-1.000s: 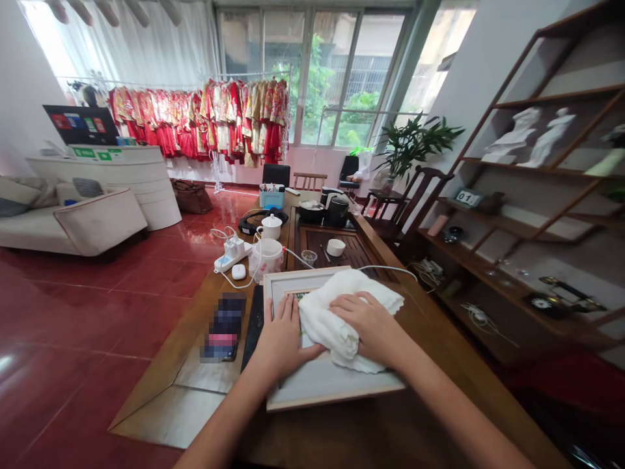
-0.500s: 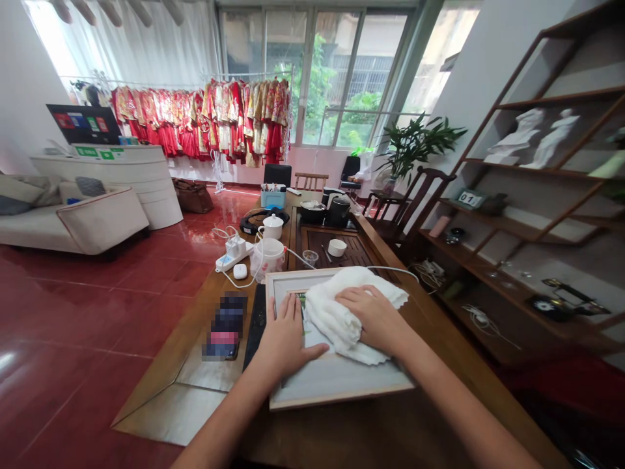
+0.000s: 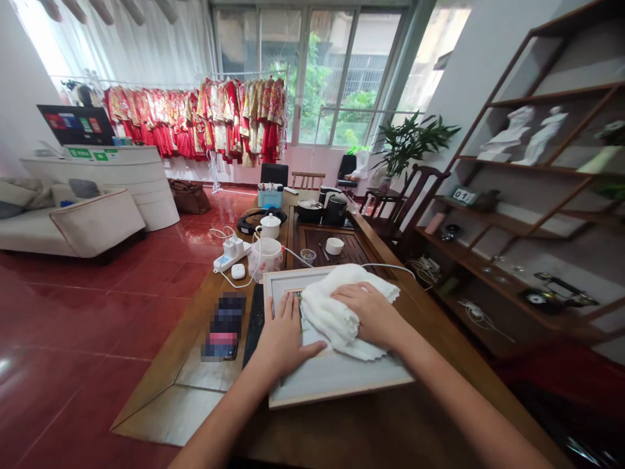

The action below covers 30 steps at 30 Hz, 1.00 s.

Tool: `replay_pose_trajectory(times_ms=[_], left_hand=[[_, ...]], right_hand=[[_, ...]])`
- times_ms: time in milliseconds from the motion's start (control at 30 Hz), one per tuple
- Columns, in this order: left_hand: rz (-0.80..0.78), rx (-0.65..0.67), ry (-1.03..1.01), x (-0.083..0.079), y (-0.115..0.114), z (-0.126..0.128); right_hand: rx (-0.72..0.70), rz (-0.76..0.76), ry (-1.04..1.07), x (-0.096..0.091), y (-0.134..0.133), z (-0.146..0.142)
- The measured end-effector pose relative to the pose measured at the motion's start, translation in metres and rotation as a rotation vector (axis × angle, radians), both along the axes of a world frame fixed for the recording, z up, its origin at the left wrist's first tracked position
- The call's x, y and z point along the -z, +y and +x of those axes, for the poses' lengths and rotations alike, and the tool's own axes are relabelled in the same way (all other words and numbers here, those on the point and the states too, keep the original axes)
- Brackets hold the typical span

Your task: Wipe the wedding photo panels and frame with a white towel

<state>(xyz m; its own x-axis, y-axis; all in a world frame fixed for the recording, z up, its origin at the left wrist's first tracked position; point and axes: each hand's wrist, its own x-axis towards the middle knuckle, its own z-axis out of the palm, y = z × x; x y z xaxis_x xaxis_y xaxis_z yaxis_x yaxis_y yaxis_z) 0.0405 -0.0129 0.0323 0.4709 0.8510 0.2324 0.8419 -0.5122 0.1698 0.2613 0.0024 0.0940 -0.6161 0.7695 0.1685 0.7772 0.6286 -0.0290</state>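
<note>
A picture frame (image 3: 336, 389) with a light wooden edge lies on the wooden table, partly over a black flat object (image 3: 254, 319). My left hand (image 3: 283, 332) rests flat on the frame's left part, fingers stretched and thumb out to the side. Bunched on the frame's surface is a white towel (image 3: 336, 326), which hides most of the picture. My right hand (image 3: 368, 311) presses on the towel from above, with its fingers curled over the cloth. Only a bit of green shows of the picture between my left fingers and the towel.
Left of the frame lies a phone (image 3: 224, 329) with a blurred screen. Beyond stand a power strip (image 3: 232, 254), a plastic tub (image 3: 266, 257), a lidded white cup (image 3: 269, 226), a small white bowl (image 3: 334, 245) and a dark kettle (image 3: 335, 210). Shelves (image 3: 537, 163) rise on the right.
My right hand and the towel have shifted very slightly to the left on the frame. The whole view has swung a little as well. My left hand keeps its place on the frame.
</note>
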Motion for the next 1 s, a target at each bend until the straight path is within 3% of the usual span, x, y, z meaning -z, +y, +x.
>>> replay_pose_trajectory(times_ms=[133,333,700,1000], left_hand=[[0.005,0.0,0.003,0.001,0.0,0.0],[-0.019,0.045,0.032,0.0,0.001,-0.002],[-0.012,0.0,0.007,0.001,-0.001,0.001],[-0.029,0.027,0.059,-0.005,-0.002,-0.001]], right_hand=[[0.021,-0.001,0.011,0.001,0.001,-0.001],[-0.119,-0.06,0.05,0.007,-0.017,-0.014],[0.066,-0.019,0.061,0.004,-0.005,-0.001],[-0.027,-0.098,0.103,0.006,-0.024,-0.017]])
